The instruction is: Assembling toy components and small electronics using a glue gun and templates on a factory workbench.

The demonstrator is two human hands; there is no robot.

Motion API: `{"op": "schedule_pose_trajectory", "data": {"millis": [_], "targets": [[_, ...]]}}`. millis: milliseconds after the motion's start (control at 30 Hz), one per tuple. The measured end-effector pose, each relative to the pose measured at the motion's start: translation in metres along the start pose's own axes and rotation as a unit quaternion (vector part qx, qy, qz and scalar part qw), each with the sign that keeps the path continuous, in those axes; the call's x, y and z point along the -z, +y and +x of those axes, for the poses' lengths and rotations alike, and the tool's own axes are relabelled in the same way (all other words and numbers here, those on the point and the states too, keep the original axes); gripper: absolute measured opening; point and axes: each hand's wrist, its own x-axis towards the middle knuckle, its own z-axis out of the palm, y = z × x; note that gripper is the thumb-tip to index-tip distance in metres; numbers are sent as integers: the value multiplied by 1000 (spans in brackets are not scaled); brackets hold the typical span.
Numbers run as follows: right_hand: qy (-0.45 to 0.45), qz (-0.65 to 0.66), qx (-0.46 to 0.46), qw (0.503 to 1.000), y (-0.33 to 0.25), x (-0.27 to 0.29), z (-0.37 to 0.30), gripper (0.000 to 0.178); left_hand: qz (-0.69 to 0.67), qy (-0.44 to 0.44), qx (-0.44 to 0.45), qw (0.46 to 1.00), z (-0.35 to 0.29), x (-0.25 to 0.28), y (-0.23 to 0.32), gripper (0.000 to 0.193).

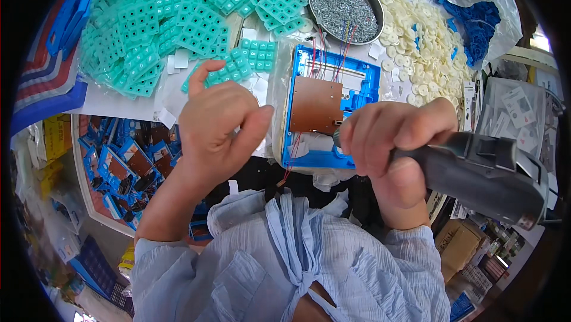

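Observation:
A blue plastic housing [364, 72] lies in front of me, with a brown circuit board [315, 103] set in it and thin wires running out. My right hand [395, 137] grips a black power screwdriver [470, 170]. Its tip points at the board's right edge, though my fingers partly cover that spot. Left of the housing, my left hand [220, 123] hovers with the index finger raised and the thumb held apart. Its other fingers are curled in, and whatever they may hold is hidden. Beyond the housing stands a round metal dish of small screws [345, 10].
Turquoise keypads [196, 19] are heaped at the far left, some near my left hand. Cream plastic discs [425, 54] spread at the right, beside a blue bundle [476, 24]. A bin of assembled blue housings [134, 164] stands low on the left.

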Motion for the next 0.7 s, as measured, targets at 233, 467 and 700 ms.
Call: {"op": "schedule_pose_trajectory", "data": {"millis": [233,467,700], "targets": [[-13,-40,6,999,12,-7,-2,32,14,-42,-8,999,-4,-13,6,12],[-74,-101,34,992,19,-8,-1,31,63,-50,-31,996,-8,-24,11,14],[-106,10,43,993,-12,-4,19,31,35,-42,-29,998,-10,-37,21,15]]}}
